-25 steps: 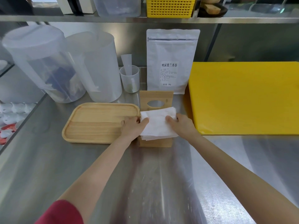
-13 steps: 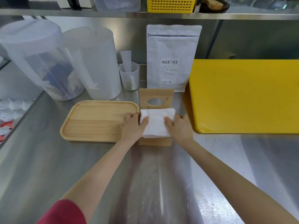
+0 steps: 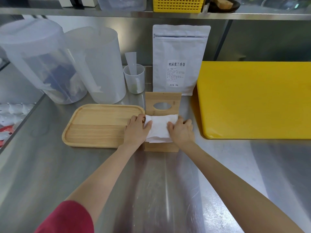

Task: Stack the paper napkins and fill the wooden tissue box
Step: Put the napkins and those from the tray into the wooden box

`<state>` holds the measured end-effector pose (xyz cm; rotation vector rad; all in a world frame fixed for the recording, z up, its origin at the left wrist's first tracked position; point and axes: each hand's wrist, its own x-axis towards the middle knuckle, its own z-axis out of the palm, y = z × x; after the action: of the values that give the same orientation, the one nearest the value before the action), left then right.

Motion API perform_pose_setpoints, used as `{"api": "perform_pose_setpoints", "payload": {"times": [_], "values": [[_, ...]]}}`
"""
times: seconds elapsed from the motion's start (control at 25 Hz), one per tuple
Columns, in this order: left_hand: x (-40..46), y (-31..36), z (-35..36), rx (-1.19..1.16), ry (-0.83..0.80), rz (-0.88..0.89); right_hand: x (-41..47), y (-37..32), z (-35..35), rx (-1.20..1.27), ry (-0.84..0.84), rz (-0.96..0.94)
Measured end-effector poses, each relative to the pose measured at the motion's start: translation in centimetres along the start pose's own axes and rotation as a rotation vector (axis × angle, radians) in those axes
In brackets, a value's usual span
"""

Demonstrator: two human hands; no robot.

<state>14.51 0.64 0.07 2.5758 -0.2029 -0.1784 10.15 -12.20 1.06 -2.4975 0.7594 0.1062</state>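
A stack of white paper napkins lies on top of the open wooden tissue box at the middle of the steel counter. The box's lid, with an oval slot, stands up behind the stack. My left hand grips the stack's left side, thumb on top. My right hand grips its right side, thumb also on top. The stack's front edge overhangs the box's front wall. The inside of the box is hidden by the napkins.
A wooden tray lies just left of the box, touching my left hand. A yellow cutting board lies to the right. Behind stand a white pouch, a small plastic cup and two big translucent containers.
Both hands have pressed the napkin stack lower and squeezed it narrower over the box, and my right thumb has slid further onto it.
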Motion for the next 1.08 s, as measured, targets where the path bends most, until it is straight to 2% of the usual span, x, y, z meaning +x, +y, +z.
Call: {"api": "perform_pose_setpoints", "payload": {"times": [0.12, 0.24, 0.28, 0.36, 0.44, 0.52, 0.64, 0.84, 0.96, 1.08], "values": [[-0.1, 0.3, -0.5, 0.101, 0.04, 0.045, 0.3, -0.1, 0.0, 0.001, -0.026, 0.028], [-0.5, 0.6, -1.8, 0.144, 0.044, 0.205, 0.4, 0.3, -1.7, 0.101, -0.04, 0.05], [-0.6, 0.6, -2.4, 0.146, -0.003, 0.273, 0.2, 0.6, -2.6, 0.102, -0.002, -0.017], [-0.5, 0.7, -3.5, 0.18, -0.156, 0.368, -0.4, 1.1, -4.5, -0.004, 0.051, -0.279], [-0.5, 0.9, -4.1, 0.258, -0.287, 0.392, -1.0, 1.1, -6.2, -0.204, -0.035, -0.536], [-0.5, 1.1, -4.4, 0.333, -0.331, 0.386, -1.4, 0.7, -6.8, -0.388, -0.147, -0.625], [-0.7, 1.6, -4.1, 0.423, -0.314, 0.389, -1.5, 0.2, -6.4, -0.516, -0.166, -0.624], [-0.2, 1.8, -3.5, 0.504, -0.281, 0.392, -0.8, 0.1, -5.2, -0.561, -0.145, -0.586], [-0.3, 1.6, -2.8, 0.583, -0.318, 0.417, -0.6, 0.4, -4.3, -0.642, -0.195, -0.582], [-0.2, 1.3, -2.7, 0.565, -0.319, 0.433, -0.4, 0.3, -4.3, -0.655, -0.188, -0.605]]}}
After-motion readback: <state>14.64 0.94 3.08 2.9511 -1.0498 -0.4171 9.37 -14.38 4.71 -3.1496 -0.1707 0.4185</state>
